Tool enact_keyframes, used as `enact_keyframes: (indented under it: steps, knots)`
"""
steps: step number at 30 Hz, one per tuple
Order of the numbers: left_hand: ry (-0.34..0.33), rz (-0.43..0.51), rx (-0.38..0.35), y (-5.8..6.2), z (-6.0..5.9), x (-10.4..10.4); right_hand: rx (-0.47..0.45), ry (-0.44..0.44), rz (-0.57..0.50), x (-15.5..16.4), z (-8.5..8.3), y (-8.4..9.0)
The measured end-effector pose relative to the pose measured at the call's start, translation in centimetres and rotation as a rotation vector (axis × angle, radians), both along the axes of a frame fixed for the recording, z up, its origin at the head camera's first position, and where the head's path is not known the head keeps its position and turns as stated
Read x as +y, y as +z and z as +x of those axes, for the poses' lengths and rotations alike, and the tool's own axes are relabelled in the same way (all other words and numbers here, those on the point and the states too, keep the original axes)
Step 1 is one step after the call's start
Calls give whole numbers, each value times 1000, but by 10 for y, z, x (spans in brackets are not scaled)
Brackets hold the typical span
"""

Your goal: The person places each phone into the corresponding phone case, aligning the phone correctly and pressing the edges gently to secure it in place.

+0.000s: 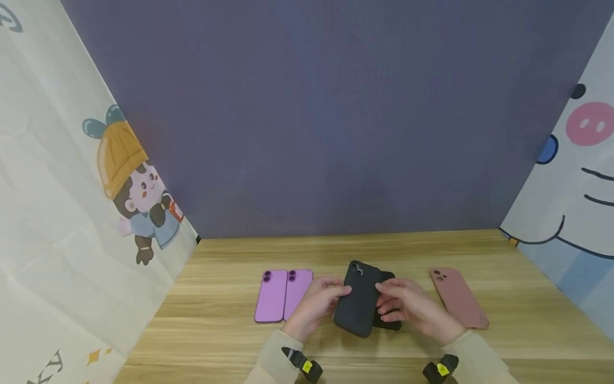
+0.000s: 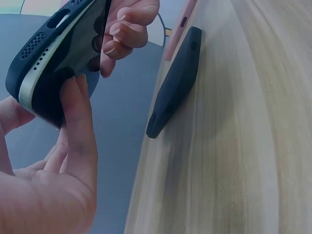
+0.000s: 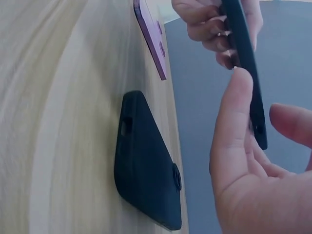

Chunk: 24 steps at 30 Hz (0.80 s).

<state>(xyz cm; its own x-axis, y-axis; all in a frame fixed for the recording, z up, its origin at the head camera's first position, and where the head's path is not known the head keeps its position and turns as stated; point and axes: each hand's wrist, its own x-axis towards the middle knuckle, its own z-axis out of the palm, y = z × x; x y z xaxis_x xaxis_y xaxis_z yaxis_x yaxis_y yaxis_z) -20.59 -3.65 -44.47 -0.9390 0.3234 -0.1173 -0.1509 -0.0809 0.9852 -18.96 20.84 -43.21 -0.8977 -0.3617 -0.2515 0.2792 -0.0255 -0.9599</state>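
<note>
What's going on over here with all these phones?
Someone is holding a black-cased phone just above the wooden table, with the left hand on one long edge and the right hand at the other. Another black phone case lies on the table beneath it. Two purple phones lie side by side to the left, and a pink phone case lies to the right.

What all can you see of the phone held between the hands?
The phone has a matte, rubbery-looking black case with cutouts at one end, a silvery rim, a reflective front and two camera lenses. It's tilted above the table, its back facing the head camera, partly hiding another black phone-shaped item. The left hand grips one long side, the right hand the other. Case fit is unclear.
</note>
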Motion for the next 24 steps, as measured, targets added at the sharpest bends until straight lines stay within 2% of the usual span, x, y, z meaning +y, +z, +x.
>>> enact_keyframes:
  steps: [10,17,24]
  knots:
    - [-53,-33,6,0,-1,-3,3,-21,-19,6,-5,1]
    - [-98,-45,6,0,-1,-4,12,-26,27,8,-6,1]
    - [-158,-50,25,0,-2,-7,46,46,55,12,-8,-2]
